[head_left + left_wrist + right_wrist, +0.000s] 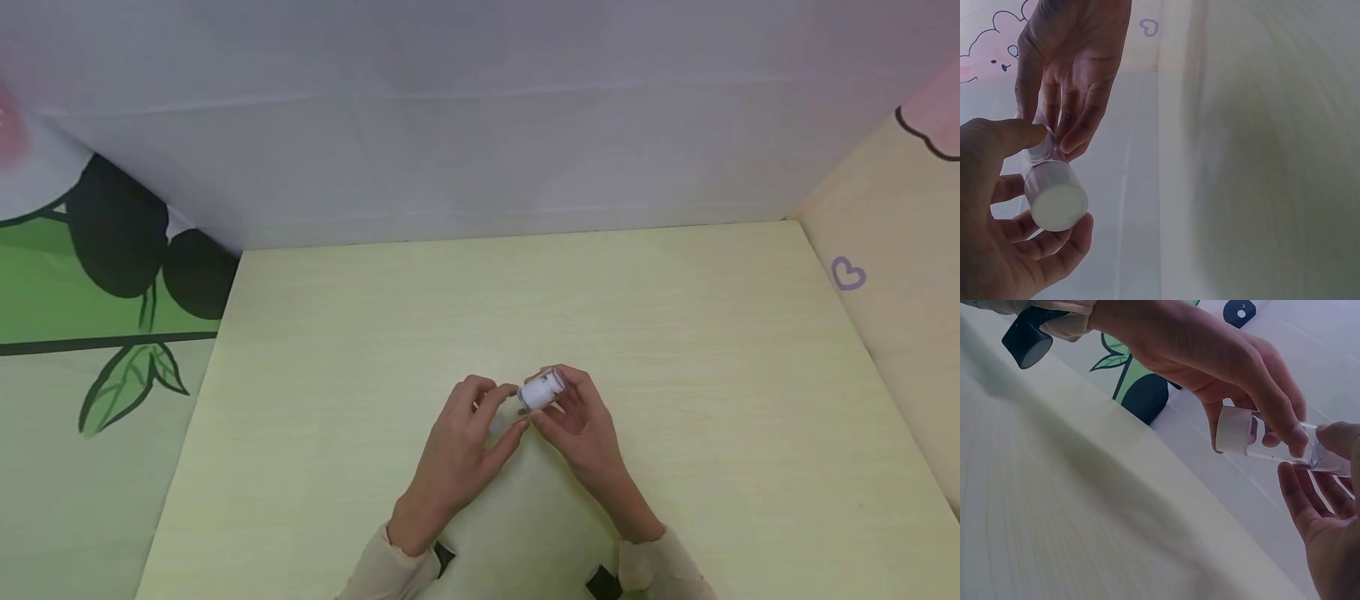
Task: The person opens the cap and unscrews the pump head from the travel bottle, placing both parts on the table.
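Pinching one end of a clear container [542, 390] between thumb and fingers, the right hand [583, 425] meets the left hand [465, 446], whose curled fingers hold the other end, with its white cap [1059, 203]. Holding it well probably calls for light, even pressure, with both hands in line with the container so that nothing slips or skews. The left wrist view shows the cap's flat end face, which the head view does not; the head view shows the tabletop [525, 300] stretching beyond both hands to a pale backdrop [487, 167].
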{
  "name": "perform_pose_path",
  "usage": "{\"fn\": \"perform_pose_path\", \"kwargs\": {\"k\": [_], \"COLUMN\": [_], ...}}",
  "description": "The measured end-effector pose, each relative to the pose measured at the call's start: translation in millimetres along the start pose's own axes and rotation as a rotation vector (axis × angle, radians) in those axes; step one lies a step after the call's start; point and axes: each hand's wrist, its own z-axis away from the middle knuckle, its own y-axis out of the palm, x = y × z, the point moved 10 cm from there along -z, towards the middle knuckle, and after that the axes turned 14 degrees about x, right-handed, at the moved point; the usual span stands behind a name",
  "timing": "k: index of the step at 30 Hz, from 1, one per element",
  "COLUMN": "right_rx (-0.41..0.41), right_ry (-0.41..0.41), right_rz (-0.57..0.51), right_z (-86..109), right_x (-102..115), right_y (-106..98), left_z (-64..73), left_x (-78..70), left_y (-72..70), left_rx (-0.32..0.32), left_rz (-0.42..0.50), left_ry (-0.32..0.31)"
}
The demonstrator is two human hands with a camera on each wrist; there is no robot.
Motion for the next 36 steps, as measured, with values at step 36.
{"fn": "perform_pose_path", "kwargs": {"k": [36], "right_rx": [-0.088], "right_ry": [0.136], "right_rz": [0.027], "right_z": [36.7], "right_x": [-11], "right_y": [-3], "left_z": [13.2], "left_x": [-17.6], "left_y": [11.8], "left_rx": [-0.002], "left_rz": [0.002], "left_ry": [0.049]}}
